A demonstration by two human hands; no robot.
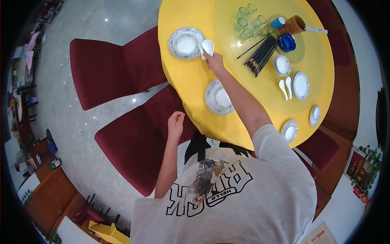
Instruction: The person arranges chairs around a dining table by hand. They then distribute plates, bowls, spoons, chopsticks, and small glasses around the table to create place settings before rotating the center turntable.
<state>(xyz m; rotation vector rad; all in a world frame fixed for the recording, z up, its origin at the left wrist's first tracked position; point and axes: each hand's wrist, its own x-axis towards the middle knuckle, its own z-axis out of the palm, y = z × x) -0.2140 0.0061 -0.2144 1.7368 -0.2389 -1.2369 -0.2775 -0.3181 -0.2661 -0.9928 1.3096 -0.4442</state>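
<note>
My right hand point(214, 63) reaches across the yellow tablecloth, its fingers closed on a white soup spoon point(208, 46). A second white spoon point(199, 38) lies against the patterned plate point(175, 34) beside it; a small white bowl point(186, 43) sits on that plate. Under my right forearm, another patterned plate point(211, 104) with a bowl is partly covered. My left hand point(176, 119) hangs off the table's edge above a dark red chair, fingers curled together with nothing visible in them.
On the glass turntable point(227, 81) are several green glasses point(242, 22), black chopsticks point(261, 56), a blue ashtray point(287, 43), a brown holder point(293, 25), two white spoons point(283, 89) and stacked dishes point(301, 85). Dark red chairs point(101, 69) stand left. More dishes point(289, 131) lie right.
</note>
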